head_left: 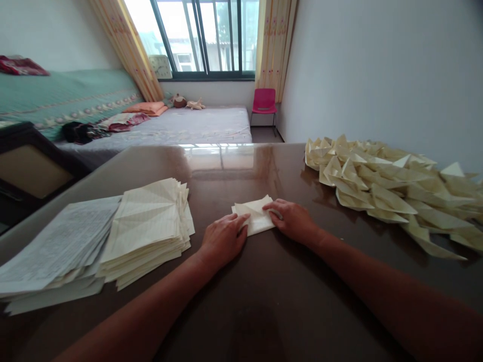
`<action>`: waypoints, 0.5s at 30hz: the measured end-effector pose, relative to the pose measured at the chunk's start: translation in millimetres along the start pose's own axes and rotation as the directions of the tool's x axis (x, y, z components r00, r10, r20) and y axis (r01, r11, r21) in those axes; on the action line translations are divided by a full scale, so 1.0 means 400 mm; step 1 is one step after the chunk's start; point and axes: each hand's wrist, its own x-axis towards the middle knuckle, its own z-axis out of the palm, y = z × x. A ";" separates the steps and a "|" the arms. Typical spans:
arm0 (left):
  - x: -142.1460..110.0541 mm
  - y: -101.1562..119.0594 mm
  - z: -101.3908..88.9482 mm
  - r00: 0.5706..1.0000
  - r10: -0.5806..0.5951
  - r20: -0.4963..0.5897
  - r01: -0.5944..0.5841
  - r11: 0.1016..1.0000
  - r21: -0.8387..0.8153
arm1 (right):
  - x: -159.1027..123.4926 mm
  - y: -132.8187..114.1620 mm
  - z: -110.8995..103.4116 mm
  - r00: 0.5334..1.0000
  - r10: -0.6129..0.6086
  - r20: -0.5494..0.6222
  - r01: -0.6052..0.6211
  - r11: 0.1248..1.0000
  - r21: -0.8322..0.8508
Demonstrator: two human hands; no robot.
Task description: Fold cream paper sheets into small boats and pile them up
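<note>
A partly folded cream paper [255,213] lies on the dark brown table [241,301] in front of me. My left hand [222,239] rests on its left corner, fingers curled down and pressing the sheet. My right hand [292,218] presses its right edge with fingers bent onto the fold. Both hands hold the paper flat against the tabletop.
A stack of creased cream sheets [151,226] and printed pages [56,251] lies at the left. A heap of folded paper boats [392,186] covers the table's right side. Beyond the table are a bed [188,125], a pink chair [264,103] and a window.
</note>
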 end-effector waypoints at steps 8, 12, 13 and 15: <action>0.000 -0.004 -0.010 0.999 -0.012 0.052 0.009 0.998 0.065 | 0.003 -0.004 -0.001 0.999 0.018 0.047 -0.016 0.998 -0.054; 0.003 -0.010 -0.007 0.999 -0.030 0.044 0.028 0.998 0.052 | 0.012 0.008 0.007 0.999 0.020 0.036 -0.019 1.000 -0.012; 0.004 -0.011 -0.006 0.998 -0.039 0.044 0.036 0.998 0.047 | 0.014 0.010 0.008 0.999 0.018 0.031 -0.018 1.000 0.000; 0.007 -0.012 -0.006 0.998 -0.046 0.045 0.044 0.998 0.039 | 0.017 0.012 0.009 1.000 0.016 0.022 -0.016 1.000 0.012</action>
